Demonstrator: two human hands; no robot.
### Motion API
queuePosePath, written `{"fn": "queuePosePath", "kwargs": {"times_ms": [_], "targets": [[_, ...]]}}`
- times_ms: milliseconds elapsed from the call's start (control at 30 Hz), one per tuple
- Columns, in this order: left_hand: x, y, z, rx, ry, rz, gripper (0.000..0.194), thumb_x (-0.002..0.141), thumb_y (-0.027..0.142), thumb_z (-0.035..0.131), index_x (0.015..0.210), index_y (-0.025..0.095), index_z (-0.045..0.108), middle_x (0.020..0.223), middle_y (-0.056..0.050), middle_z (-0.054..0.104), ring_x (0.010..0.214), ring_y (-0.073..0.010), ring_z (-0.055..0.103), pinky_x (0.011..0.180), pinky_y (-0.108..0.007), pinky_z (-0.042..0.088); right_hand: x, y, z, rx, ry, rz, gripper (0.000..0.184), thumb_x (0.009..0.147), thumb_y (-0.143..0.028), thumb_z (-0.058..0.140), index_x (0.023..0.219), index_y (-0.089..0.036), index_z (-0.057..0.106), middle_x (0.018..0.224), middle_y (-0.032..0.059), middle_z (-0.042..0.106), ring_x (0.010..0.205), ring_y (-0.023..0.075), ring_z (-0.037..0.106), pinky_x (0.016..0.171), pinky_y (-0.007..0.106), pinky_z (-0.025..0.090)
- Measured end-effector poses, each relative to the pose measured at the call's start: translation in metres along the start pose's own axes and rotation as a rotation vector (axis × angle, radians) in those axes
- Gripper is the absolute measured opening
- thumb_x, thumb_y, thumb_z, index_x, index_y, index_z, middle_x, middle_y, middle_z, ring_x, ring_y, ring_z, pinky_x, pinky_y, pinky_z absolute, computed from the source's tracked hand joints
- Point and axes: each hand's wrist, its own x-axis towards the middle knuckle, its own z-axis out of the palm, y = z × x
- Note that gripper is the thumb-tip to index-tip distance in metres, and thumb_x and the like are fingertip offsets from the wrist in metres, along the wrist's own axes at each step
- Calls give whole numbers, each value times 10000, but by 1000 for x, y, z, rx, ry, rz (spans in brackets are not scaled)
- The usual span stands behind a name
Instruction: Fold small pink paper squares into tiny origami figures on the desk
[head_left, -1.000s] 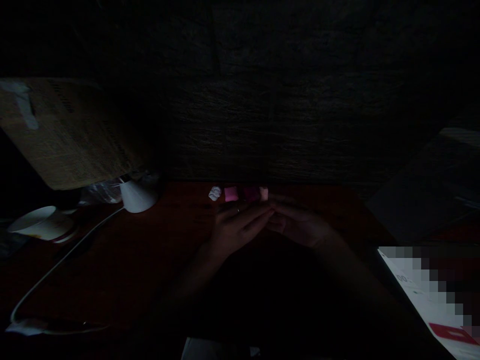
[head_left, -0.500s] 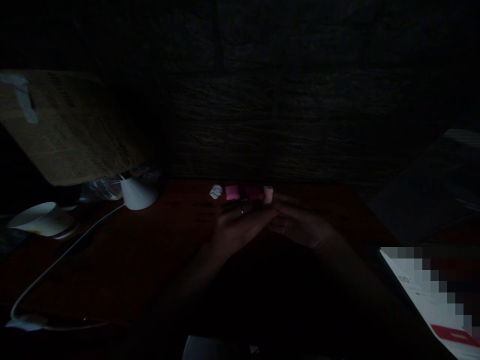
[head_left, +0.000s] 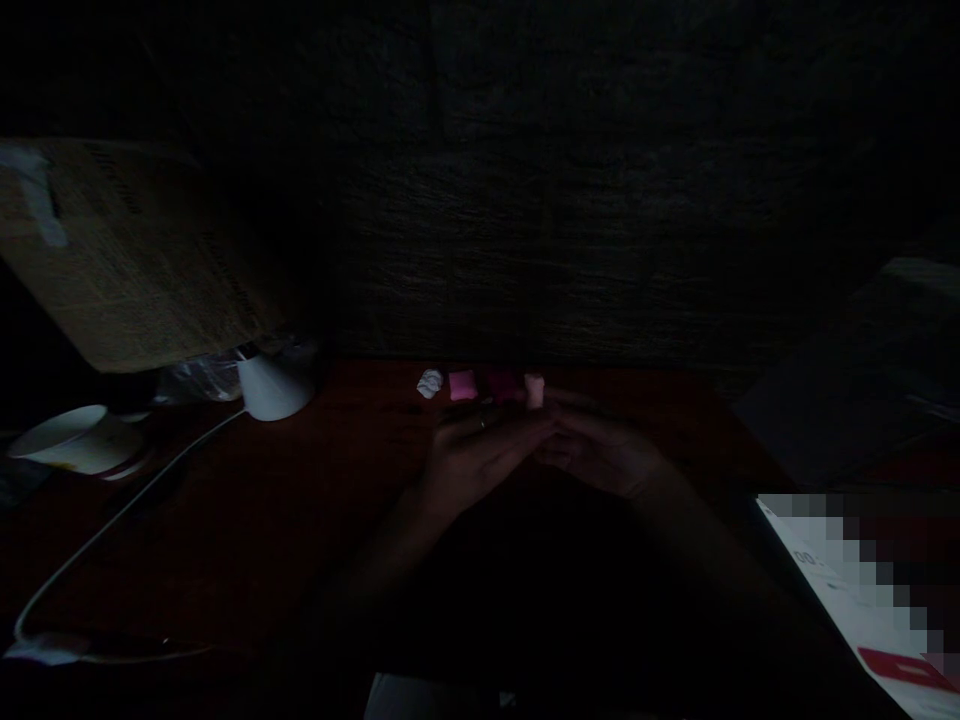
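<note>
In the dim head view my left hand (head_left: 469, 455) and my right hand (head_left: 604, 455) meet at their fingertips, low over the table. Both hands are closed inward, thumbs and fingers pressed together. Whatever lies between them is hidden by the fingers and the dark. A pale pink lump (head_left: 534, 388), like soft clay, shows just beyond the fingertips; I cannot tell whether they touch it. In a row to its left are a dark magenta piece (head_left: 504, 384), a pink square piece (head_left: 463, 385) and a crumpled white lump (head_left: 430, 383). A ring glints on my left hand.
The dark red-brown table (head_left: 360, 430) ends at a rough wall (head_left: 487, 230). At left are a paper cup (head_left: 82, 445), a white cone-shaped base (head_left: 274, 388) with a cable (head_left: 127, 510), and a cardboard box (head_left: 150, 260). A white printed sheet (head_left: 825, 600) is at right.
The surroundings have shifted very slightly left in view. Both hands keep nearly the same pose at the same spot, and the row of small pieces stays in place.
</note>
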Motion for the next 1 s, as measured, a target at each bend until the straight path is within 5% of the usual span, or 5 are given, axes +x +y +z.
{"fn": "queuePosePath", "kwargs": {"times_ms": [200,467,800,1000], "targets": [[1,3,2,-10,32,-11,108,956,169,727,1050,213,758,909,7,835,724,-111,772,703,-213,628,-1,1,0,18,15,5,290,705,-394,941,962,-301,846,810,-23,749,611,88,561,594,194,513],[5,14,1,-123,149,-192,368,871,291,838,1160,190,635,690,51,745,513,-76,672,528,-152,532,-2,-1,8,-54,93,-49,370,715,-408,926,1059,-327,818,965,13,791,782,151,697,659,242,557],[4,13,1,-42,100,-226,184,950,288,730,870,205,585,634,56,706,485,-71,644,462,-154,467,0,-3,12,-71,45,-123,256,758,-394,906,971,-293,805,797,-25,716,591,78,540,563,202,479],[2,12,5,-58,141,-280,243,903,239,785,1088,198,634,732,38,768,563,-88,701,537,-162,539,3,-2,8,-41,99,-121,291,708,-397,951,961,-314,833,810,-28,736,611,77,554,576,195,474]]}}
